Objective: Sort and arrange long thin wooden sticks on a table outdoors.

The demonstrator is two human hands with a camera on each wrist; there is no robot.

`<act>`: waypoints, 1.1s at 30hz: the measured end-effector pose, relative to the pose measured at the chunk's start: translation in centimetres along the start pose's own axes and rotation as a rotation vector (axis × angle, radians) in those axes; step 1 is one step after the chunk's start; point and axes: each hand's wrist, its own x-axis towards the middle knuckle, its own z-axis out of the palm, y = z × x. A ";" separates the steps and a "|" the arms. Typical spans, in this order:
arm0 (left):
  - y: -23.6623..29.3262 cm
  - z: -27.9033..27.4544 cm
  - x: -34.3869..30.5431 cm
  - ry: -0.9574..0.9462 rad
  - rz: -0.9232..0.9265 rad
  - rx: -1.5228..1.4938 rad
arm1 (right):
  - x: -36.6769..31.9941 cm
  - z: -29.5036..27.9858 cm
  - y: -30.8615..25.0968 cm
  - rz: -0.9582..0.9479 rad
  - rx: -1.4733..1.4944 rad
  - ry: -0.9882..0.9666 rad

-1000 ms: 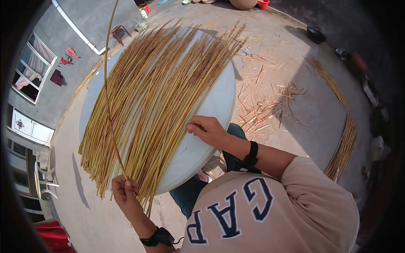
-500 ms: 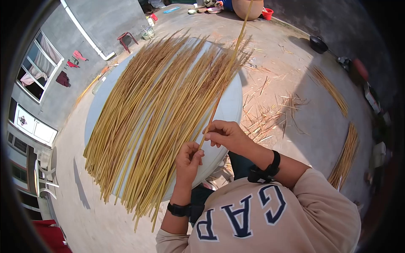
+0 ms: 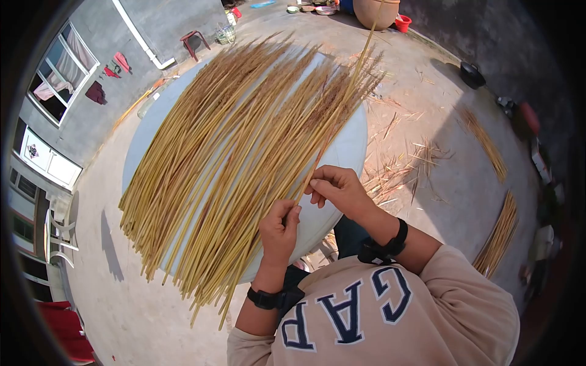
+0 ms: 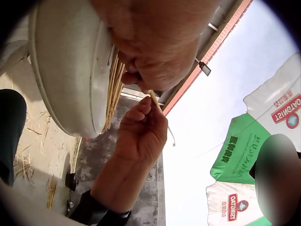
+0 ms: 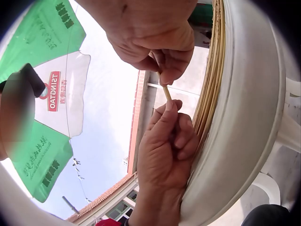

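A single long stalk (image 3: 320,151) with a feathery top runs from the hands up over the right side of the table. My left hand (image 3: 279,236) pinches its bottom end between thumb and fingers. Slightly higher, my right hand (image 3: 339,188) pinches the same stalk. A short pale piece of it (image 5: 167,92) shows between the two sets of fingertips in the right wrist view. Under and left of the hands, many similar dry stalks (image 3: 201,165) lie side by side on a round white table (image 3: 353,149), plumes pointing away, cut ends overhanging the near edge.
Broken straw bits (image 3: 409,165) litter the ground right of the table. Two bundles of stalks (image 3: 497,238) lie further right. A black pan (image 3: 471,75), a red bucket (image 3: 403,23) and a large clay pot (image 3: 373,13) stand near the far wall. A white chair (image 3: 59,238) is at left.
The left hand has brought the stalk from the left side across to the right hand, which has taken hold of it. Over the last half second, both hands have barely moved.
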 end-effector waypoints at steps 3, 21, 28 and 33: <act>-0.3 0.0 0.1 0.032 0.014 0.057 | 0.0 -0.1 -0.2 -0.014 -0.017 0.034; 0.1 -0.1 0.3 -0.024 -0.040 0.004 | 0.5 0.1 0.7 0.031 0.044 0.127; -0.6 -0.5 0.3 -0.037 -0.202 -0.326 | 0.8 0.3 1.9 0.102 0.180 0.150; -0.3 -0.6 0.4 0.010 -0.280 -0.509 | -0.2 0.4 1.6 0.114 0.205 0.122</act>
